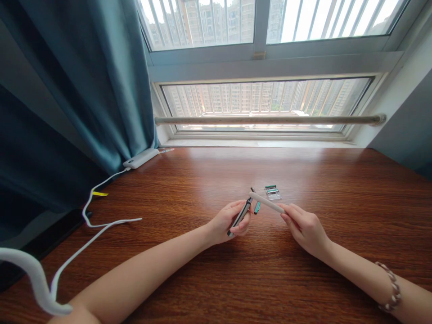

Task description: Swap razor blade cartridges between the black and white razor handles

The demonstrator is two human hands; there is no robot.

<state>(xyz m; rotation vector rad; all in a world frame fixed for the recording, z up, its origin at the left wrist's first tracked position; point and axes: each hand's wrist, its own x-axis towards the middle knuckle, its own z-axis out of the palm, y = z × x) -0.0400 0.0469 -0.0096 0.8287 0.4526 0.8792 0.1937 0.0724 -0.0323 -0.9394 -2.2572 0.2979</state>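
My left hand (232,221) is closed around a black-and-grey razor handle (240,218), tilted with its upper end pointing away from me. In my right hand (305,229), the fingers pinch one end of a slim, pale stick (270,203), perhaps a small brush; its exact kind is unclear. The stick's far end meets or overlaps the top of the razor handle, and I cannot tell whether they touch. Just right of my left hand lies a green-and-black razor cartridge (257,208). Farther back sits a clear plastic holder (274,196) with green razor cartridges in it.
The brown wooden table (202,274) reaches back to a window with a horizontal rail (270,120). On the left are a white power bank (141,158), a white cable (91,202), a yellow strip (100,194) and a blue curtain (111,90). A thick white curved tube (37,274) stands close by.
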